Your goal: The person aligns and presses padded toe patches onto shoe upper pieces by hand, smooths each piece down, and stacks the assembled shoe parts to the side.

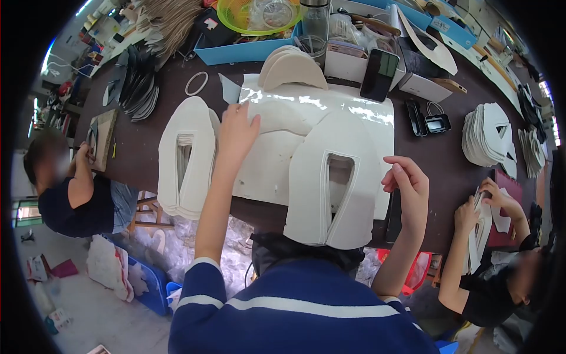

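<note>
Blue shirt is nearest, then comes the big brown table with a shiny white sheet. One big white stack lies over its near right part, and a thinner white stack sits left. Fingers on the left hand are a bit apart beside the thinner stack, maybe touching, I can't tell; those on the right hand are loosely bent, empty, right of the big stack.

Room right of white sheet, 1 pale stack obstructing farther right

The left hand is over a white sheet's edge, the right hand beside slotted pale pieces.
</note>
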